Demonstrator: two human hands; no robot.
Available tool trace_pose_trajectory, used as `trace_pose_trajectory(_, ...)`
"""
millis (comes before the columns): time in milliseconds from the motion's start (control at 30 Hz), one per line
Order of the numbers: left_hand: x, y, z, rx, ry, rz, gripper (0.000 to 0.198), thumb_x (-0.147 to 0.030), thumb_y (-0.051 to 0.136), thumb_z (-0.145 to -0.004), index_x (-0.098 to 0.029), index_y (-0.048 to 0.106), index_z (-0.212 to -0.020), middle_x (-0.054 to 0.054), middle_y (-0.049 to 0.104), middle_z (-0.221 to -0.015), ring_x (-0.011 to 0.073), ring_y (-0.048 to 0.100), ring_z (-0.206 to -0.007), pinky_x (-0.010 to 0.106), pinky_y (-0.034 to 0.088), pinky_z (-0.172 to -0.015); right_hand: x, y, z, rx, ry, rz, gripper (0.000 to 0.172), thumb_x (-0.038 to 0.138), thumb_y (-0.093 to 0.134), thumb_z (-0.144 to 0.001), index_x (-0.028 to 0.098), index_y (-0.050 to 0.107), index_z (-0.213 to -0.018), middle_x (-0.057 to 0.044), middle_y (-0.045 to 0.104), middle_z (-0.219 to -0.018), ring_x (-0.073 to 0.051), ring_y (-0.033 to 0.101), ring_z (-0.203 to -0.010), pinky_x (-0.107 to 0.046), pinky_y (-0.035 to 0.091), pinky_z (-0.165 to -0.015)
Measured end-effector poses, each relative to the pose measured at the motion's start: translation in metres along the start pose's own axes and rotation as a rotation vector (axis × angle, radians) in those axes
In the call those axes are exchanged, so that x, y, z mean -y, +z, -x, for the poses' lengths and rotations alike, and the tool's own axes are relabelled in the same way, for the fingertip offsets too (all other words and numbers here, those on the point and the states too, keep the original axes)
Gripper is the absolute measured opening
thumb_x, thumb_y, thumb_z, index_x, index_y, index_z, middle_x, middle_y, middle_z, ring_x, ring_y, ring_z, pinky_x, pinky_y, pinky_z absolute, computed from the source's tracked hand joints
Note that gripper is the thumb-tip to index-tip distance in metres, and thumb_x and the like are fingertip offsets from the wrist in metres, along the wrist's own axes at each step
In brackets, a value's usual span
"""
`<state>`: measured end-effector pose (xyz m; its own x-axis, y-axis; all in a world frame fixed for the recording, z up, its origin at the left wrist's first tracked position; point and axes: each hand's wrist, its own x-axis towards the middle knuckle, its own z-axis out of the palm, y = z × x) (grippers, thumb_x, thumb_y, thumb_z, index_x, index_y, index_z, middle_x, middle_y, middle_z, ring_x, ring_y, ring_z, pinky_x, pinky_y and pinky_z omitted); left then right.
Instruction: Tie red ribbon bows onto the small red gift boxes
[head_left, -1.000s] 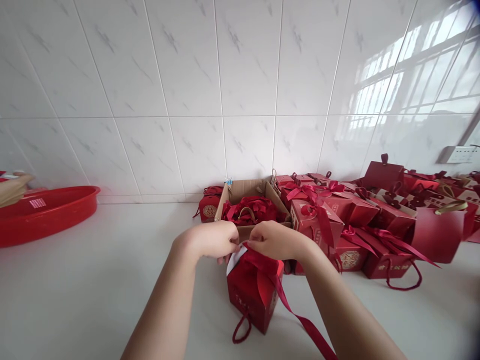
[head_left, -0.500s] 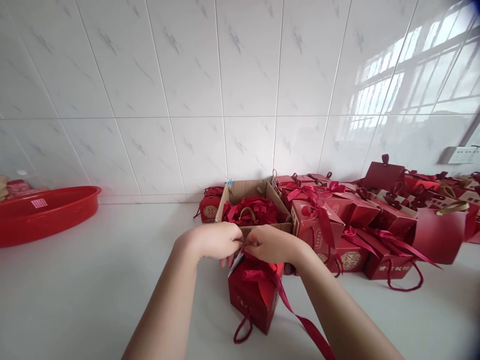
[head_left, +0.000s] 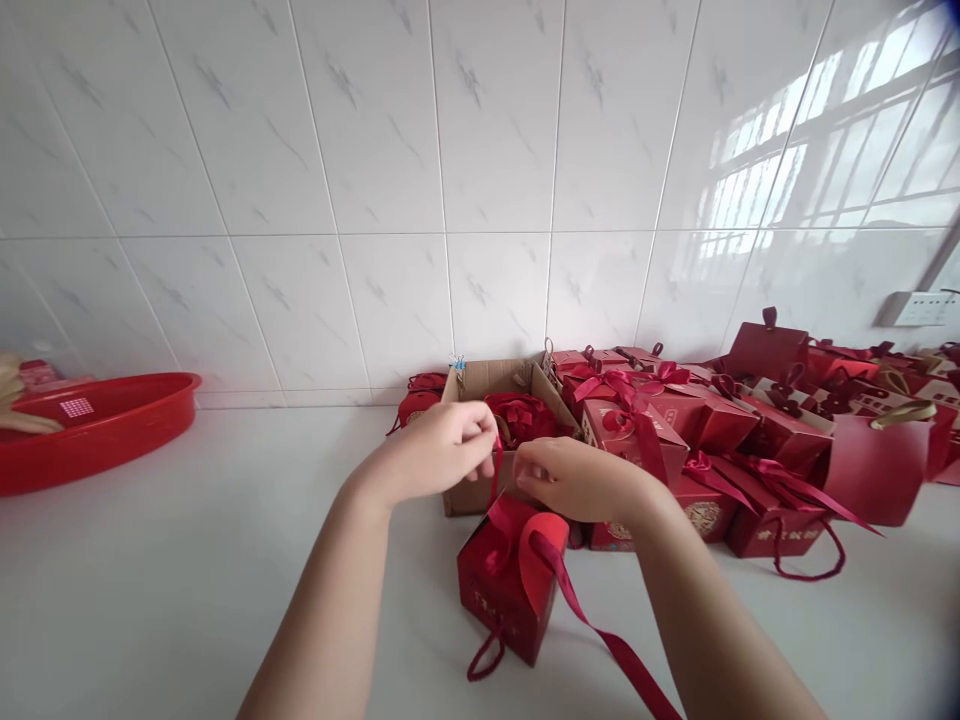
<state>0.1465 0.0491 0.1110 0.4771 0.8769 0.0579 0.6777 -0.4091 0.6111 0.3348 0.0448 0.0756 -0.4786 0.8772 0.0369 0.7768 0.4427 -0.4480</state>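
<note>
In front of me a red gift box (head_left: 499, 590) stands on the white counter, with a rope handle loop (head_left: 486, 658) at its lower front. My left hand (head_left: 454, 450) is raised above its far side, pinching a narrow dark red ribbon (head_left: 496, 478) that runs down to the box top. Curled fingers show on my right hand (head_left: 566, 475), just right of that ribbon over the box's back edge; whatever is between them is hidden. Another length of ribbon (head_left: 600, 630) trails from a rounded flap (head_left: 549, 535) toward the front right.
Behind the gift box sits an open cardboard box (head_left: 480, 375) holding red ribbon. Several red gift boxes (head_left: 780, 520) crowd the right side, some with bows. At far left lies a red plastic basin (head_left: 135, 430); another person's hand (head_left: 30, 422) reaches into it. A tiled wall (head_left: 390, 200) rises behind.
My left hand has risen away from the box, drawing the ribbon upward. My right hand has shifted slightly right. At far left, another person's hand has come into the basin.
</note>
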Motion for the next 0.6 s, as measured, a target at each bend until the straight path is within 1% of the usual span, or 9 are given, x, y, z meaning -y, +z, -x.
trace_pose_trajectory(100, -0.009, -0.005, 0.009, -0.207, 0.165, 0.249, 0.017, -0.031, 0.043, -0.087, -0.019, 0.052, -0.080, 0.003, 0.069, -0.077, 0.0172, 0.064, -0.076, 0.027, 0.045, -0.065, -0.004, -0.009, 0.014, 0.039, 0.060, -0.010, 0.010, 0.027, 0.050, -0.082, 0.021, 0.058, -0.080, -0.006, 0.065, -0.085, -0.018, 0.058, -0.070, -0.026, 0.038, -0.054)
trace_pose_trajectory(200, -0.015, -0.009, 0.018, -0.391, 0.303, 0.498, 0.013, -0.026, 0.047, -0.087, -0.019, 0.055, -0.081, 0.002, 0.067, -0.073, 0.0170, 0.063, -0.076, 0.028, 0.045, -0.067, -0.008, -0.013, 0.021, 0.116, 0.100, -0.031, 0.009, 0.028, 0.053, -0.080, 0.021, 0.058, -0.077, -0.006, 0.066, -0.084, -0.017, 0.059, -0.065, -0.026, 0.038, -0.051)
trace_pose_trajectory(267, -0.017, -0.011, 0.025, -0.480, 0.366, 0.631, 0.011, -0.023, 0.049, -0.086, -0.019, 0.058, -0.081, 0.002, 0.066, -0.072, 0.0168, 0.063, -0.075, 0.028, 0.046, -0.068, -0.010, -0.012, 0.020, 0.143, 0.113, -0.027, 0.008, 0.028, 0.056, -0.078, 0.021, 0.058, -0.078, -0.006, 0.066, -0.083, -0.016, 0.058, -0.063, -0.025, 0.037, -0.048)
trace_pose_trajectory(333, -0.018, -0.013, 0.031, -0.546, 0.408, 0.718, 0.011, -0.020, 0.052, -0.084, -0.020, 0.061, -0.079, 0.001, 0.065, -0.072, 0.0162, 0.062, -0.074, 0.028, 0.047, -0.068, -0.011, -0.009, 0.016, 0.174, 0.120, -0.020, 0.013, 0.030, 0.061, -0.074, 0.021, 0.059, -0.082, -0.005, 0.066, -0.084, -0.016, 0.059, -0.063, -0.024, 0.037, -0.046)
trace_pose_trajectory(467, -0.018, -0.017, 0.036, -0.627, 0.423, 0.789, 0.014, -0.017, 0.054, -0.082, -0.022, 0.066, -0.077, 0.001, 0.065, -0.080, 0.0143, 0.061, -0.079, 0.025, 0.048, -0.071, -0.012, 0.000, 0.005, 0.224, 0.060, 0.009, 0.032, 0.039, 0.069, -0.065, 0.023, 0.059, -0.090, -0.004, 0.065, -0.092, -0.018, 0.061, -0.072, -0.023, 0.038, -0.048)
trace_pose_trajectory(533, -0.018, -0.018, 0.035, -0.611, 0.420, 0.845, 0.016, -0.015, 0.052, -0.082, -0.020, 0.066, -0.076, 0.002, 0.066, -0.087, 0.0155, 0.061, -0.087, 0.026, 0.049, -0.076, -0.010, 0.003, 0.001, 0.226, 0.017, 0.052, 0.037, 0.042, 0.069, -0.062, 0.024, 0.059, -0.093, -0.004, 0.064, -0.096, -0.019, 0.060, -0.075, -0.023, 0.037, -0.046)
trace_pose_trajectory(600, -0.017, -0.020, 0.032, -0.561, 0.433, 0.933, 0.017, -0.014, 0.048, -0.083, -0.018, 0.063, -0.075, 0.004, 0.067, -0.092, 0.0186, 0.062, -0.093, 0.033, 0.050, -0.082, -0.008, 0.004, -0.002, 0.232, 0.005, 0.092, 0.042, 0.042, 0.069, -0.061, 0.024, 0.058, -0.097, -0.005, 0.062, -0.099, -0.019, 0.060, -0.074, -0.023, 0.035, -0.043)
